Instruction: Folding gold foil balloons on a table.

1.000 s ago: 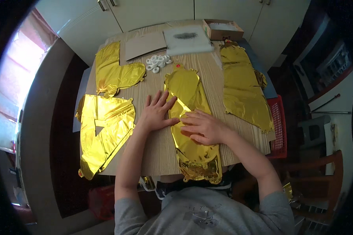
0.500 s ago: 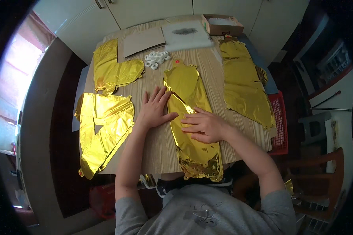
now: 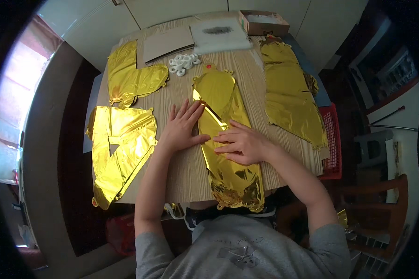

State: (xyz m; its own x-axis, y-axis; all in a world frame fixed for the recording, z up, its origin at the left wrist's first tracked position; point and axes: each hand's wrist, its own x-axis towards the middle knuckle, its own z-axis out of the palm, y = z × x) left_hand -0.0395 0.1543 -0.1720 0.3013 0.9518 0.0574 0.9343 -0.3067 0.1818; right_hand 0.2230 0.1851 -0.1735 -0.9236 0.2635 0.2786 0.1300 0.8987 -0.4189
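A flat gold foil balloon (image 3: 235,179) lies lengthwise in front of me on the wood-grain table, with a small red spot at its far tip and its near end at the table's front edge. My left hand (image 3: 182,129) rests palm down with fingers spread, its fingertips and thumb on the balloon's left edge. Across the middle of the same balloon lies my right hand (image 3: 243,143), fingers stretched out and loosely apart. A crease runs slantwise over the foil between the hands. Neither hand grips anything.
To the left lie an L-shaped gold balloon (image 3: 134,76) and another with a triangular hole (image 3: 137,132). More gold foil (image 3: 291,90) covers the right side. Farther back are white rolls (image 3: 181,65), cardboard (image 3: 167,46), a clear bag (image 3: 221,39) and a box (image 3: 263,24). A red basket (image 3: 331,139) adjoins the right edge.
The table and everything on it sit slightly higher in the picture. Both hands stay at about the same places on the balloon.
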